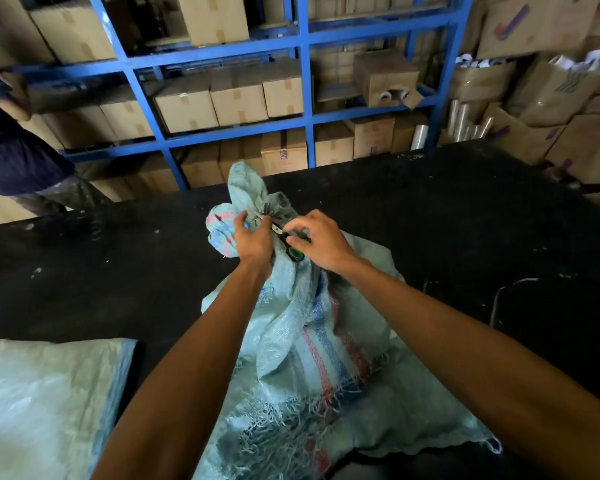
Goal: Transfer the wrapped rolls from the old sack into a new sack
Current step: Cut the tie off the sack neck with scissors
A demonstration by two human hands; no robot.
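Nearest, at about 7 o'clock, a pale woven new sack (45,403) lies flat on the black bench (465,237), apart from the work. Right of it, at centre, the old sack (312,341) lies with its frayed bottom edge toward the person and its long axis running away toward 12 o'clock. It bulges, so the wrapped rolls are presumably inside; none shows.

Farther up, the sack narrows to a bunched, tied neck (274,211), with loose cloth flaring beyond it. Both hands meet at that neck. Left hand (252,240), on the 9 o'clock side, has fingers curled round the gathered cloth just below the tie, holding it steady. Right hand (321,242), on the 3 o'clock side, pinches a pair of green-handled scissors (286,239); the blades point toward 10 o'clock, tips at the tie, close to the left fingers.

Judgement: step in hand is cutting the tie. The blade line runs across the neck, not along it, which suits a snip. Risk: the left fingertips sit very near the blade tips.

Beyond the bench, blue shelving (303,98) holds cardboard boxes. Another person stands at 10 o'clock.
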